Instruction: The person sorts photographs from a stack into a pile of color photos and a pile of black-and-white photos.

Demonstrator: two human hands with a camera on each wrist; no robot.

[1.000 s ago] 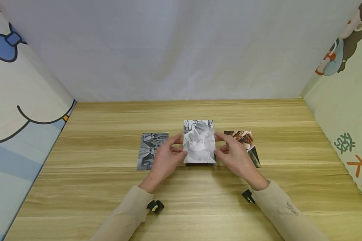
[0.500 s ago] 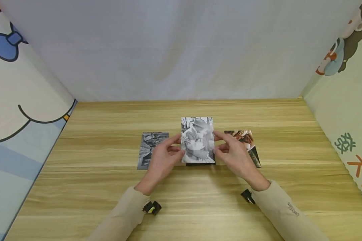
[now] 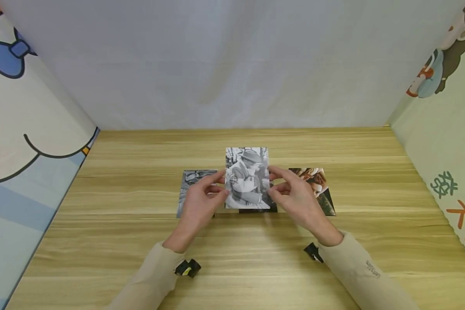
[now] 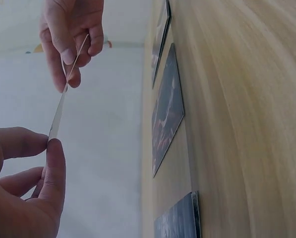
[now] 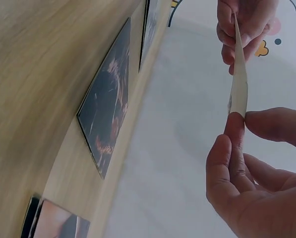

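Note:
A black-and-white photo card (image 3: 247, 178), showing a figure in a brimmed hat, is held up over the table between both hands. My left hand (image 3: 199, 200) pinches its left edge between thumb and fingers; my right hand (image 3: 299, 202) pinches the right edge likewise. Seen edge-on in the right wrist view, the card bows slightly. Below it lies a dark photo (image 5: 108, 99) with reddish patches, mostly covered in the head view. A grey photo (image 3: 191, 176) lies partly behind my left hand. On the right, a colour photo (image 3: 327, 203) is partly hidden by my right hand.
The three photo spots form a row on the wood-grain table (image 3: 232, 267). A pale cloth wall (image 3: 240, 64) rises at the table's back. Printed cartoon panels stand at the left (image 3: 35, 107) and right (image 3: 438, 142).
Both hands have carried the black-and-white card slightly up and to the left, towards the grey photo. Glare on the card has faded, so its picture shows clearly. The photos on the table stay put.

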